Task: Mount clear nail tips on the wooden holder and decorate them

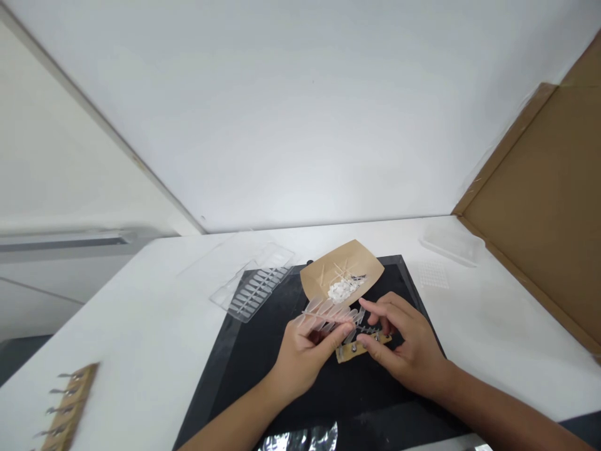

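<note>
My left hand (307, 347) pinches a strip of clear false nail tips (323, 315) between thumb and fingers, with the tips fanning out from a central stem. The bare end of the stem reaches toward my right hand (406, 341), whose thumb and index finger are apart with nothing visible between them. Beneath the strip, partly hidden by both hands, lies a small wooden bar (347, 356) with metal pieces on it. Just beyond my hands a brown paper tray (314, 274) holds a heap of small white pieces (345, 288) and several thin sticks.
A black mat (244, 382) lies under my hands. A clear plastic case with another nail tip strip (258, 291) overlaps its far left corner. A wooden bar with metal clips (70, 407) sits at left. At right are a white dotted sheet (432, 275), a clear container (448, 247) and a cardboard panel (539, 207).
</note>
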